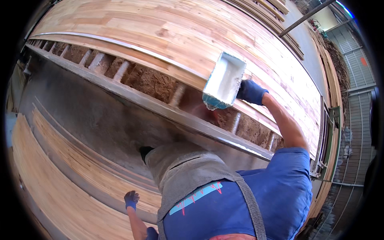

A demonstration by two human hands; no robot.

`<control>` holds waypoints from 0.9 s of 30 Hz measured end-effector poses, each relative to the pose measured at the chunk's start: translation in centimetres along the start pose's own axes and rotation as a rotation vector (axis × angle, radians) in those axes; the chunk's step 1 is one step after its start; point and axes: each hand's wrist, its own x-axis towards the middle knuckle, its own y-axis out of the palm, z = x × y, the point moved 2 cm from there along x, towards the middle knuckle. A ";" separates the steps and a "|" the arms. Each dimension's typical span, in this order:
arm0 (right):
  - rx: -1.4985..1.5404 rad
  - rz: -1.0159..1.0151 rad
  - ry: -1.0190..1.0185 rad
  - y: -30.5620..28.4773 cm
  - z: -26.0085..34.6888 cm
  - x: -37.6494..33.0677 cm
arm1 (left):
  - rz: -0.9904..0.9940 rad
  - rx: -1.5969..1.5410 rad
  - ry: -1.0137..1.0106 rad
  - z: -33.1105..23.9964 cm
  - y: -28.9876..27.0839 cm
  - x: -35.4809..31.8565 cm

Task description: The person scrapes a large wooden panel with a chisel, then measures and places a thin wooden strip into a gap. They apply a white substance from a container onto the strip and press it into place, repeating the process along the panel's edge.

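Observation:
My right hand [252,92], in a dark blue glove, grips a rectangular tub [216,102] by its right side. The tub is teal outside, crusted along its lower edge, and white inside with a white coating or paste. It is held tilted above the near edge of a broad panel of joined wood strips [132,30]. Low on the left, my left hand [131,199], also gloved, hangs with fingers loosely apart and nothing in them. Stacked long boards [96,168] lie below and around it.
Between the panel and a long metal rail [132,94] runs a row of rollers [121,71] with brown sawdust [154,84] heaped between them. My grey apron [192,160] is close to the rail. More timber [260,20] is stacked beyond the panel, and a corrugated wall [348,156] stands at right.

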 end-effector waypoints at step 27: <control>-0.003 0.021 0.226 -0.6 -48.8 -64.4 | 0.081 0.105 -0.174 59.9 44.7 -22.3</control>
